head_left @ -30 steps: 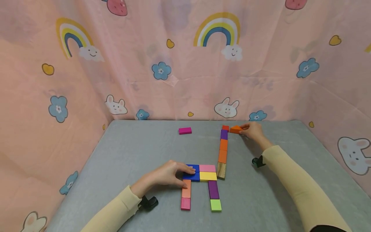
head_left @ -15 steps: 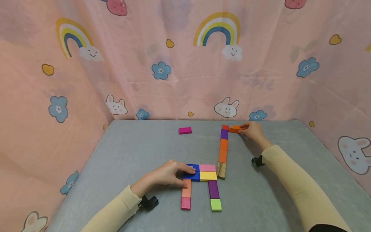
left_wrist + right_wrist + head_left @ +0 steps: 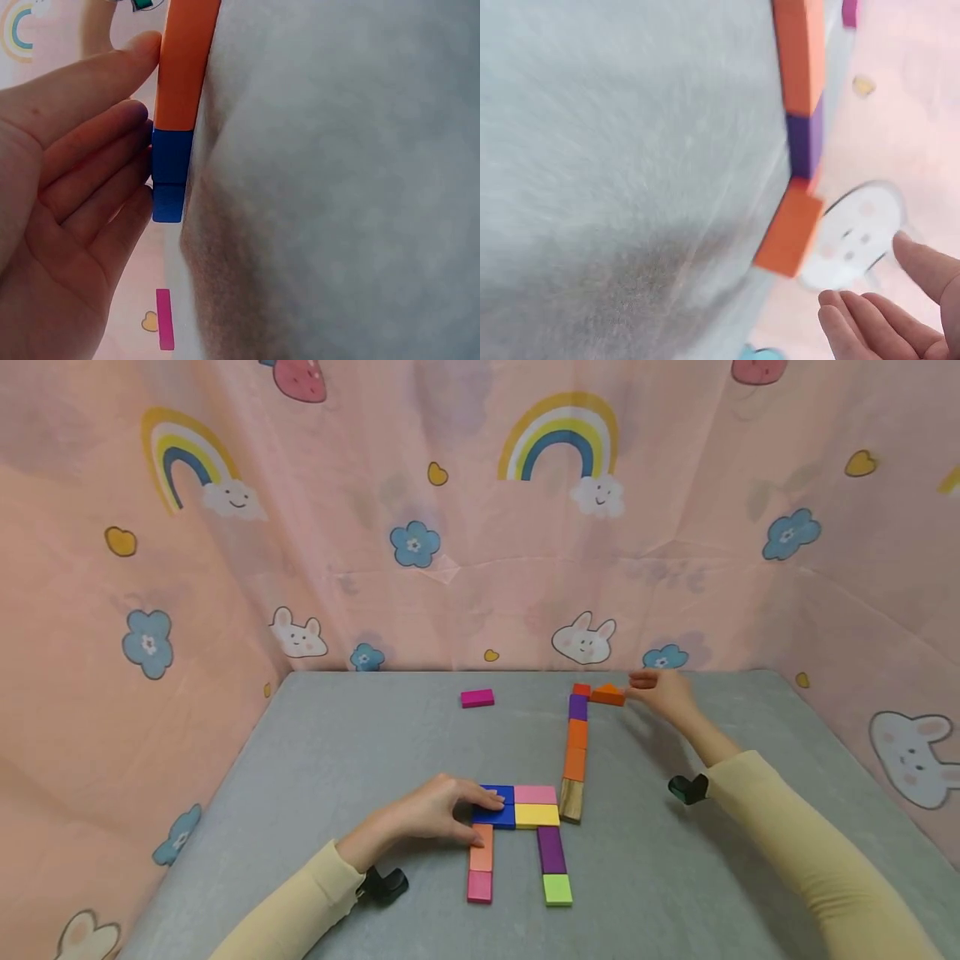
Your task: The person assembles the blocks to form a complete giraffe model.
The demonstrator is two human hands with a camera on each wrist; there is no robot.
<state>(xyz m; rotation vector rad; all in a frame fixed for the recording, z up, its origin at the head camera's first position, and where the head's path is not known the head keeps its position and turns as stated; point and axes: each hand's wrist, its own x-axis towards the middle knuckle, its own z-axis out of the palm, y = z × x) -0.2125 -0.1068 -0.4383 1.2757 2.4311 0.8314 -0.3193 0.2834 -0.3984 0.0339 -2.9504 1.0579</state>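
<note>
My left hand (image 3: 431, 810) rests on the near block figure, fingertips on the blue blocks (image 3: 495, 817) and thumb at the light orange block (image 3: 482, 858). Beside the blue ones lie a pink block (image 3: 536, 794) and a yellow block (image 3: 537, 815). At the far end of a block column, my right hand (image 3: 667, 693) is just right of an orange triangular block (image 3: 608, 696), holding nothing. In the right wrist view its fingers are apart from that orange block (image 3: 789, 231). The triangular block lies beside the small red block (image 3: 581, 690) topping the column.
Below the red block run a purple block (image 3: 578, 707), two orange blocks (image 3: 575, 763) and a bare wooden block (image 3: 572, 802). A dark purple block (image 3: 551, 850), lime block (image 3: 557, 890) and pink-red block (image 3: 480, 887) lie nearer. A magenta block (image 3: 477, 698) lies apart at the back.
My right hand has let go of the orange triangular block and moved slightly right. The triangular block stays beside the red one. My left hand has not moved.
</note>
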